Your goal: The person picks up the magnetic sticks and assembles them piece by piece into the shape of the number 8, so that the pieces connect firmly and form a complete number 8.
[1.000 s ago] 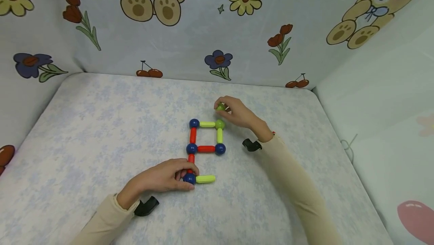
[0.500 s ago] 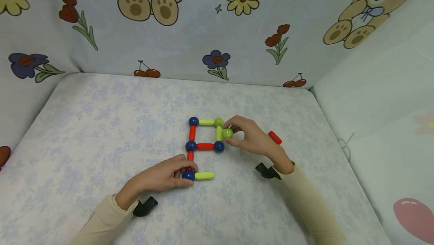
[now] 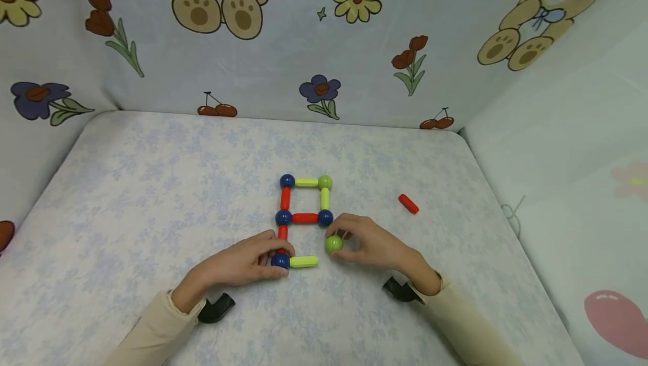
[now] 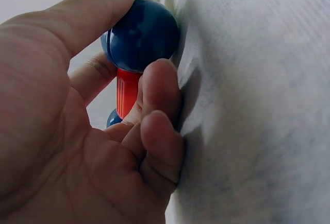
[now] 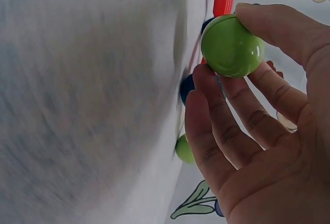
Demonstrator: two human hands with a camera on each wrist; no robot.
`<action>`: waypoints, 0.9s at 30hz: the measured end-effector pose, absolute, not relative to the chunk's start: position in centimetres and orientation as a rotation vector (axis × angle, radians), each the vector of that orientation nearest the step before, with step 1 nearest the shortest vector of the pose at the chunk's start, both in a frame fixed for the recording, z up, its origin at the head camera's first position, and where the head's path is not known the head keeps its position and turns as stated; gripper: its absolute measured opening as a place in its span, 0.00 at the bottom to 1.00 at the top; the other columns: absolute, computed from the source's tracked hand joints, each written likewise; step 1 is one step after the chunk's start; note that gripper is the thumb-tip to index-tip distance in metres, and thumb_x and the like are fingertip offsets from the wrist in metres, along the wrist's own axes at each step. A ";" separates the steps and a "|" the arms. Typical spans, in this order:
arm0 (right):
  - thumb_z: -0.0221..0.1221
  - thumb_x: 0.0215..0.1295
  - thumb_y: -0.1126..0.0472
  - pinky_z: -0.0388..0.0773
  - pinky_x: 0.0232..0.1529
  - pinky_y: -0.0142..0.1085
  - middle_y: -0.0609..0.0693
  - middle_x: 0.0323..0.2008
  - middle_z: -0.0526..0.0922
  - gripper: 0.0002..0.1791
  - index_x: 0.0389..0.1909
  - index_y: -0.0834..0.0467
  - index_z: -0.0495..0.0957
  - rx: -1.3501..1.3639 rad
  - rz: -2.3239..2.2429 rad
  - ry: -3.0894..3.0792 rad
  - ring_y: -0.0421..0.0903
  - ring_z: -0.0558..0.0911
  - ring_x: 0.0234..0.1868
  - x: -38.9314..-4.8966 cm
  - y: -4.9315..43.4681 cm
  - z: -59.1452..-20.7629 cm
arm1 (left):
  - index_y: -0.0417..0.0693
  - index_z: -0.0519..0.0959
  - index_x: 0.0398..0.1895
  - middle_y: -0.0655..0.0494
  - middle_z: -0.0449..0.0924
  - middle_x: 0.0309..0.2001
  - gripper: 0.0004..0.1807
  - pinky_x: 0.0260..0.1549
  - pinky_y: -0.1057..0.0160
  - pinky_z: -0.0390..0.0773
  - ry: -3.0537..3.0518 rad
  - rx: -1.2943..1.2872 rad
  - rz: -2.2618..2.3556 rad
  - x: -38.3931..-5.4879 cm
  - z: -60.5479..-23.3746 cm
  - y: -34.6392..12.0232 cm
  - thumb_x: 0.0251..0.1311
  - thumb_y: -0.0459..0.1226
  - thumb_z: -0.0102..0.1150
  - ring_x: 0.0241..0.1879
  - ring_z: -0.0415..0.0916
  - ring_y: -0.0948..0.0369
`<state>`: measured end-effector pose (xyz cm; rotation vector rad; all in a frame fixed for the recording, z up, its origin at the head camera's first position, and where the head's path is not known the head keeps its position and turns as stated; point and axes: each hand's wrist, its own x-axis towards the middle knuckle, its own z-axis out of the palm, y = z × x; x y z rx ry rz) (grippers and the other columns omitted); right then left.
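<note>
A figure of balls and rods lies on the table, with a square at its far end. Its corners are blue balls (image 3: pixel 283 217) and one green ball (image 3: pixel 325 182), joined by red rods (image 3: pixel 305 218) and yellow-green rods (image 3: pixel 306 183). My left hand (image 3: pixel 248 262) grips the nearest blue ball (image 4: pixel 142 36), from which a yellow-green rod (image 3: pixel 304 262) points right. Between thumb and fingers my right hand (image 3: pixel 377 245) pinches a loose green ball (image 5: pixel 232 46). That ball is just beyond the rod's free end, apart from it, below the square's near right corner.
A single red rod (image 3: pixel 408 203) lies on the table to the right of the square. The table (image 3: pixel 167 186) has a pale blue-patterned cover, and a printed cloth (image 3: pixel 283 68) stands along its far edge. Black wrist mounts (image 3: pixel 216 308) sit at both wrists.
My right hand has carried the green ball from beyond the square down its right side toward me. The loose red rod has come into sight. My left hand keeps its grip.
</note>
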<state>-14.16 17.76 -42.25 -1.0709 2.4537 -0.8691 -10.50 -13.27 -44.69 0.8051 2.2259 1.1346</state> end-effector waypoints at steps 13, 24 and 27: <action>0.69 0.63 0.57 0.78 0.51 0.34 0.37 0.46 0.79 0.16 0.50 0.48 0.79 -1.057 -0.845 2.381 0.35 0.77 0.46 -13.0 16.5 -43.1 | 0.59 0.80 0.53 0.56 0.68 0.35 0.17 0.25 0.68 0.68 2.232 0.807 1.156 -10.4 -44.7 -13.4 0.65 0.51 0.64 0.27 0.67 0.66; 0.69 0.63 0.52 0.77 0.52 0.34 0.35 0.47 0.79 0.16 0.51 0.46 0.80 -1.064 -0.823 2.370 0.34 0.78 0.47 -12.9 16.8 -42.8 | 0.59 0.80 0.54 0.56 0.69 0.35 0.17 0.25 0.68 0.67 2.239 0.802 1.148 -10.4 -44.7 -13.3 0.65 0.52 0.64 0.27 0.67 0.65; 0.68 0.64 0.51 0.79 0.51 0.37 0.40 0.48 0.82 0.17 0.52 0.50 0.80 -1.080 -0.859 2.404 0.39 0.80 0.47 -13.3 17.6 -42.4 | 0.59 0.80 0.54 0.56 0.69 0.35 0.18 0.25 0.68 0.68 2.242 0.799 1.138 -10.4 -44.7 -13.3 0.65 0.52 0.63 0.27 0.68 0.66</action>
